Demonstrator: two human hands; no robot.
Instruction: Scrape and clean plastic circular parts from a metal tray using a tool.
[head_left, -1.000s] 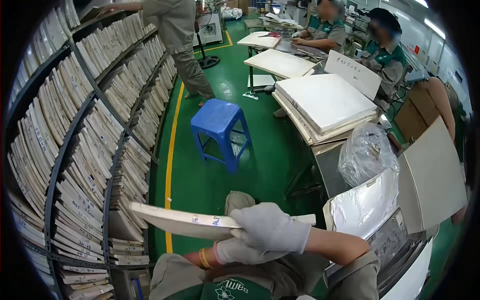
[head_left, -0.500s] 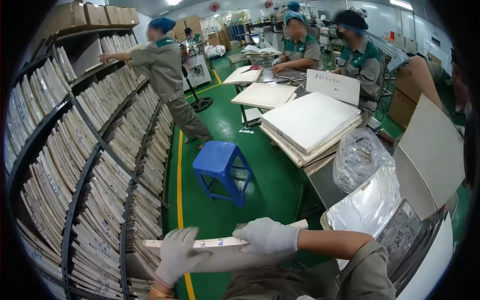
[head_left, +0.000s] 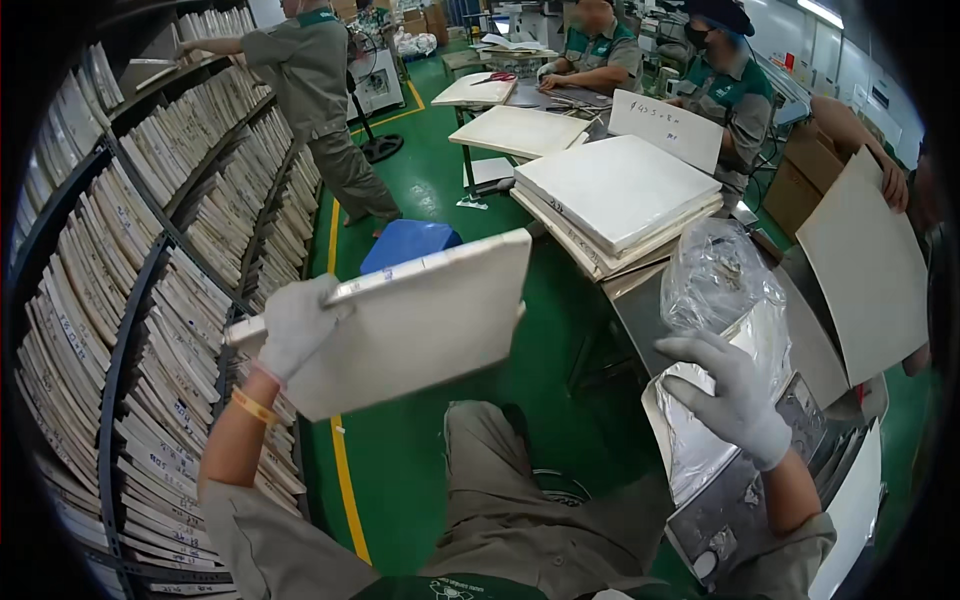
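your left hand (head_left: pixel 300 328) grips the pale board (head_left: pixel 430 325) at its upper edge, toward the left end; most extends right and below. your right hand (head_left: pixel 730 395), fingers spread, hovers near the silvery sheet (head_left: pixel 692 455).

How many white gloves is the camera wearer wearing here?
2: one on the left hand, gripping the upper edge of a pale board; one on the right hand, in front of a silvery sheet. Neither is hidden.
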